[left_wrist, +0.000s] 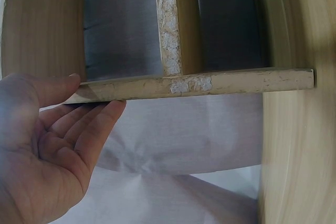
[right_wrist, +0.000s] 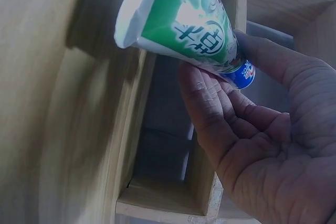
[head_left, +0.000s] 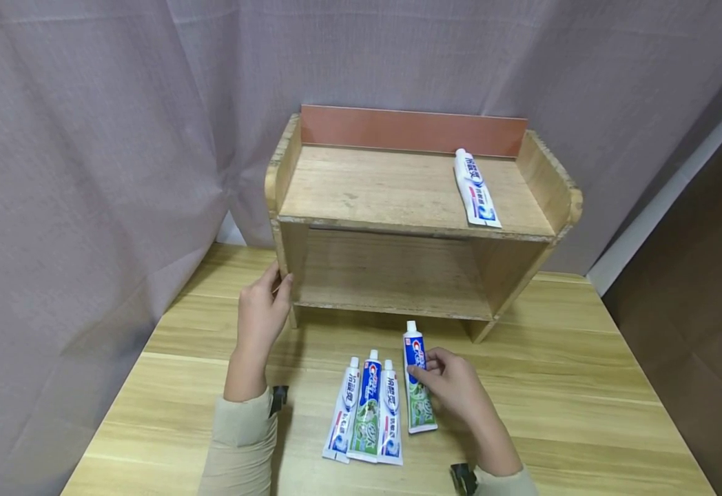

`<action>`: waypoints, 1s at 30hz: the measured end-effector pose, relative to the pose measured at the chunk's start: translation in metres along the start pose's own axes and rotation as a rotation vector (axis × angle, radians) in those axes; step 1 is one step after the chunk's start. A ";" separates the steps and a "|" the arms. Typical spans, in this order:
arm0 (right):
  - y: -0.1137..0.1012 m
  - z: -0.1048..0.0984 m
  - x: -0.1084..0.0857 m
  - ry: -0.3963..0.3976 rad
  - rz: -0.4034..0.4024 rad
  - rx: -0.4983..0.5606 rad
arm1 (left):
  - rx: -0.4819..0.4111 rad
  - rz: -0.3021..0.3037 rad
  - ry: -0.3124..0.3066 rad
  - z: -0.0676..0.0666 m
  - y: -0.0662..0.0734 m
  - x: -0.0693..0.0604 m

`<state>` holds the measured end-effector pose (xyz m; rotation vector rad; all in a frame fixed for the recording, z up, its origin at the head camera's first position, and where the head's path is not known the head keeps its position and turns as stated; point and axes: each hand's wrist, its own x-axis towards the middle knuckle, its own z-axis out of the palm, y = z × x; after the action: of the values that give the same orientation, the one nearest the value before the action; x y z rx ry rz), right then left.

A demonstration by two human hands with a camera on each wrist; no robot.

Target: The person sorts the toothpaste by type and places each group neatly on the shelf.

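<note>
My right hand (head_left: 454,382) pinches a blue and green toothpaste tube (head_left: 421,406) between thumb and fingers, its white cap pointing toward the shelf. The right wrist view shows the green tail end of that tube (right_wrist: 178,24) lifted off the table. With thumb on one face and fingers on the other, my left hand (left_wrist: 58,135) grips the left side panel (left_wrist: 147,87) of a small wooden shelf (head_left: 392,269). One white toothpaste tube (head_left: 475,189) lies on the shelf's top board, toward the right, cap to the back.
Three toothpaste tubes lie side by side on the wooden table (head_left: 181,406): a white one (head_left: 341,420), a blue and green one (head_left: 367,413) and another white one (head_left: 390,420). A reddish-brown strip (head_left: 410,129) backs the top board. Grey curtain (head_left: 119,138) hangs behind.
</note>
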<state>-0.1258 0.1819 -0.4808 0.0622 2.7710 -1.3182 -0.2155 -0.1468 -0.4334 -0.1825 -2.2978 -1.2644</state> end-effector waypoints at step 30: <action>-0.006 -0.017 0.012 0.032 -0.013 -0.041 | -0.016 -0.020 -0.016 -0.001 -0.001 0.000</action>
<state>-0.1387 0.1917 -0.4664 0.0639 2.8289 -1.2734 -0.2152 -0.1480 -0.4335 -0.1762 -2.3097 -1.2958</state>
